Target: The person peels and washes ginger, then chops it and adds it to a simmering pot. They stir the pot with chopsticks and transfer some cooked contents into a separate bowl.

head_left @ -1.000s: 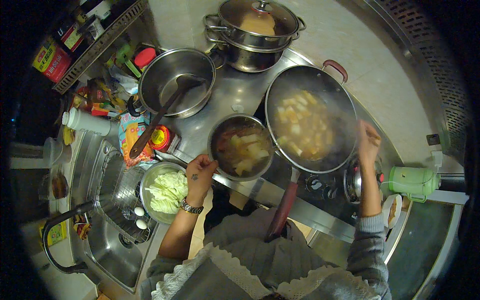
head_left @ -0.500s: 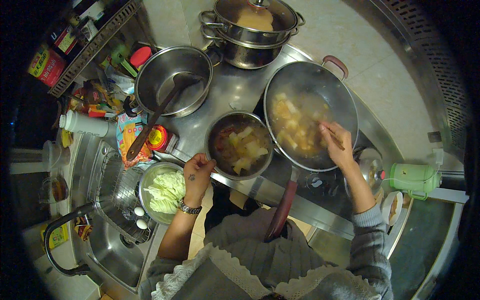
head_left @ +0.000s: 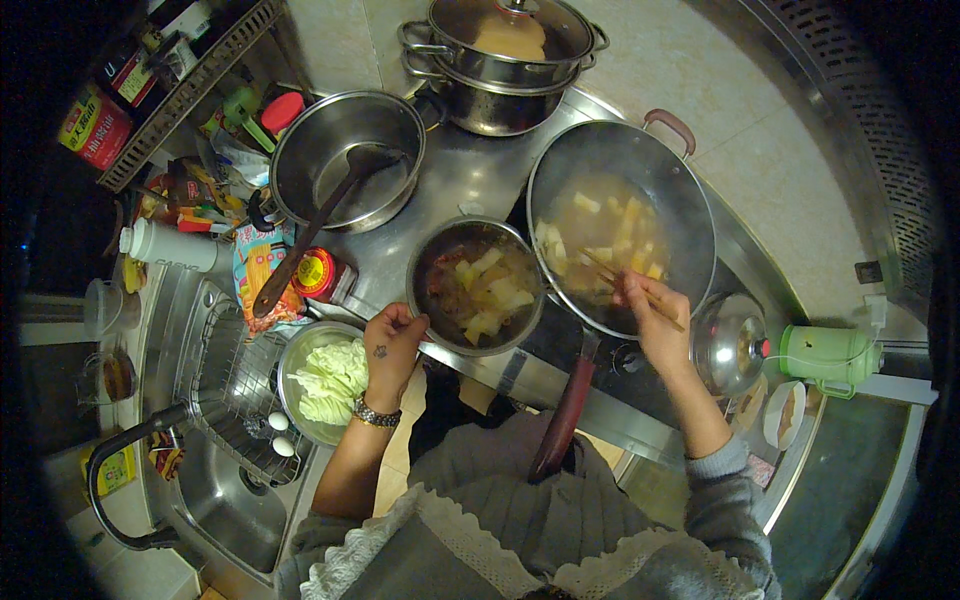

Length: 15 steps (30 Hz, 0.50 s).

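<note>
My left hand (head_left: 393,345) pinches the near left rim of a round metal bowl (head_left: 478,230) that holds pale chunks and some reddish bits in liquid. Wooden chopsticks (head_left: 603,267) are gripped in my right hand (head_left: 657,325), their tips down among the pale yellow chunks (head_left: 628,235) in the wok (head_left: 610,150). The wok stands on the stove to the right of the bowl, and their rims almost meet. Steam blurs the food in the wok. Its dark red long handle (head_left: 565,420) reaches toward my body.
A pot (head_left: 395,195) with a wooden ladle (head_left: 315,240) across it sits back left. Stacked lidded pots (head_left: 505,100) stand behind. Cabbage fills a bowl (head_left: 305,425) beside the sink (head_left: 235,520). Near the wok are a domed lid (head_left: 730,345) and a green thermos (head_left: 820,360).
My right hand has shifted left and nearer to me, and the chopsticks now show clearly. The chunks in the wok lie differently. My left hand stays at the bowl's rim.
</note>
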Each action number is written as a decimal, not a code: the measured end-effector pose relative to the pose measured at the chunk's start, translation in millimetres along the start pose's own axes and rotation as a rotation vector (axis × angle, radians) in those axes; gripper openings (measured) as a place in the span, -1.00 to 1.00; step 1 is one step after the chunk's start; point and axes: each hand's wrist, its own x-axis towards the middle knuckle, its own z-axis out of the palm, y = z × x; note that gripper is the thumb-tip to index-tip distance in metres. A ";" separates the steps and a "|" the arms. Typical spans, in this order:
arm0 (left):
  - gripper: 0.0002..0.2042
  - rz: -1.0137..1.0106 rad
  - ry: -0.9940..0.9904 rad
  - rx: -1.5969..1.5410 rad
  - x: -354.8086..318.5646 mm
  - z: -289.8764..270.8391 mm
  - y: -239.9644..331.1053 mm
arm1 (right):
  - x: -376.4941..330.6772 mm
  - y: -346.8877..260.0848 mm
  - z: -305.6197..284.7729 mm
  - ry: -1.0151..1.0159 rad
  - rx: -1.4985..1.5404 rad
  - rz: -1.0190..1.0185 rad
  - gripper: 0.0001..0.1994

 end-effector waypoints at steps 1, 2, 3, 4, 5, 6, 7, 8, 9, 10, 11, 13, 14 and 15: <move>-0.94 0.006 -0.003 -0.006 -0.1 -0.1 0.2 | -3.4 0.5 1.8 0.012 0.030 -0.025 -0.71; -0.94 0.006 -0.003 0.005 -0.2 -0.2 0.4 | -7.2 0.6 3.7 0.015 0.066 -0.010 -0.70; -0.94 0.006 -0.004 0.017 -0.4 -0.4 0.6 | -10.8 0.4 5.6 0.010 0.107 0.017 -0.69; -0.94 0.006 -0.005 0.029 -0.6 -0.5 0.9 | -14.2 0.0 7.2 0.030 0.112 0.019 -0.70; -0.94 0.006 -0.002 0.037 -0.8 -0.5 1.1 | -17.6 -0.5 8.9 0.041 0.123 0.033 -0.70; -0.93 0.006 0.000 0.044 -1.0 -0.4 1.4 | -20.9 -0.9 10.3 0.059 0.136 0.031 -0.71; -0.93 0.005 0.003 0.052 -1.2 -0.3 1.7 | -25.1 -1.1 12.2 0.054 0.158 0.021 -0.71; -0.93 0.008 0.004 0.043 -1.4 0.0 2.1 | -29.3 -0.9 14.2 0.057 0.182 -0.006 -0.72; -0.93 0.011 0.005 0.034 -1.6 0.3 2.4 | -33.4 -0.2 15.5 0.042 0.212 -0.043 -0.73; -0.93 0.014 0.006 0.025 -1.7 0.6 2.7 | -36.3 0.9 15.9 0.048 0.106 -0.033 -0.75; -0.94 0.014 0.004 0.033 -1.9 0.8 3.2 | -39.4 2.7 17.7 0.058 0.170 -0.057 -0.76; -0.94 0.015 0.004 0.047 -2.3 0.9 4.2 | -43.7 6.9 20.8 0.071 0.318 -0.072 -0.77; -0.94 0.019 0.004 0.050 -2.6 0.9 4.7 | -45.3 8.9 21.9 0.095 0.322 -0.048 -0.78; -0.94 0.024 0.003 0.053 -2.8 0.9 5.2 | -46.4 10.6 22.9 0.108 0.340 -0.031 -0.78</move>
